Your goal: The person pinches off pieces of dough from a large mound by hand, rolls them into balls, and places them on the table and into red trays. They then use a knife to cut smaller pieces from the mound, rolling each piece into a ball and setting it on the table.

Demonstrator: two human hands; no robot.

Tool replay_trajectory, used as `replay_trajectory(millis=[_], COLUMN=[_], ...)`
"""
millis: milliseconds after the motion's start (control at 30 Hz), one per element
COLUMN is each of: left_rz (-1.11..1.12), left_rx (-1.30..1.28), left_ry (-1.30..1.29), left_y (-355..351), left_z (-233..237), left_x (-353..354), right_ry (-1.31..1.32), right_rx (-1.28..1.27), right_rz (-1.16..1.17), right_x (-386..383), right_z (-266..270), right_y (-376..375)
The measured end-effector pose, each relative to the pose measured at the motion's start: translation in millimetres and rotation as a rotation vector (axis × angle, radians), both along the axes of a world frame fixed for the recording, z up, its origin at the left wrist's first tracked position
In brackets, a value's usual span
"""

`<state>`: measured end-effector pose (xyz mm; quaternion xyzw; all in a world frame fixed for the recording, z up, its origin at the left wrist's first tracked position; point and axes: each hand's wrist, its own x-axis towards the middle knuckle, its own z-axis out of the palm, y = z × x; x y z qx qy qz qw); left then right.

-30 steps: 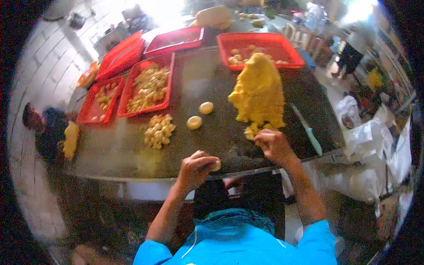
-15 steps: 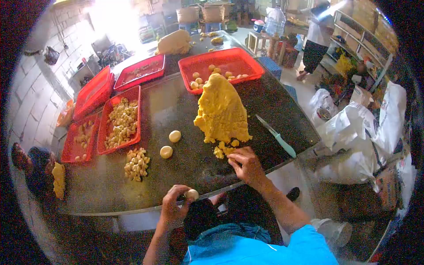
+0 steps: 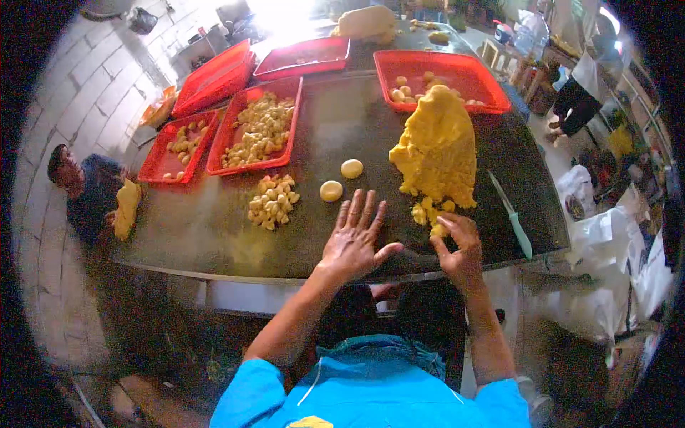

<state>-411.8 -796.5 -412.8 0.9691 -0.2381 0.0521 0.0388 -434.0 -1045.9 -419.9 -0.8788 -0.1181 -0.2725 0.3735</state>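
Note:
My left hand [image 3: 354, 239] is open, palm down over the dark tabletop [image 3: 221, 246], fingers spread; what lies beneath its palm is hidden. Just beyond its fingertips rest two pale round dough balls, a nearer one [image 3: 331, 191] and a farther one [image 3: 352, 168]. With fingers bent in a pinch, my right hand [image 3: 460, 246] grips a small bit of yellow dough [image 3: 438, 231] at the near end of the crumbled pieces. Behind these stands a large yellow dough mound [image 3: 437, 146]. To the left is a heap of small pale chunks [image 3: 272, 202].
A knife with a turquoise handle [image 3: 520, 235] lies right of the mound. Behind the mound, a red tray [image 3: 492, 85] holds several balls. Another red tray [image 3: 294, 128] holds many chunks. A person [image 3: 93, 182] sits at the left; another person [image 3: 574, 100] stands at the back right.
My left hand has gone from holding a dough ball at the table edge to lying spread over the tabletop; that ball is out of sight. The view has shifted, moving the scene rightward and up.

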Motion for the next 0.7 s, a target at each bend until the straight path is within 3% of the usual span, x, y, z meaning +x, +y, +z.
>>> replay_trajectory(millis=[133,200,233,267,333,467,533,667,700], left_rz=[0.013,0.197,0.232,0.23,-0.075,-0.065,-0.196,-0.08,0.009], left_rx=[-0.265,-1.186,-1.368,-1.364,-0.76,-0.67,-0.713,-0.776,-0.544], left_ry=[-0.005,0.403,0.411,0.407,0.042,-0.004,-0.239,-0.531,-0.476], left_y=[12,39,49,60,70,68,72,66,74], left_z=[-5,5,-1,-6,0,-1,-5,13,0], left_x=[10,9,4,-10,-43,-57,-24,56,76], right_ry=[0.091,0.135,0.124,0.108,0.081,0.084,0.062,0.066,0.055], right_rx=[-0.036,-0.004,-0.017,-0.03,-0.035,-0.061,-0.062,-0.058,-0.065], right_rz=[0.044,0.052,0.053,0.051,0.06,0.078,0.088,0.097,0.084], right_x=[1,2,2,4,3,4,6,6,5], right_z=[-2,-8,-10,-11,-2,-10,-12,-14,-13], right_y=[-7,-7,-9,-10,-7,-6,-5,-7,-7])
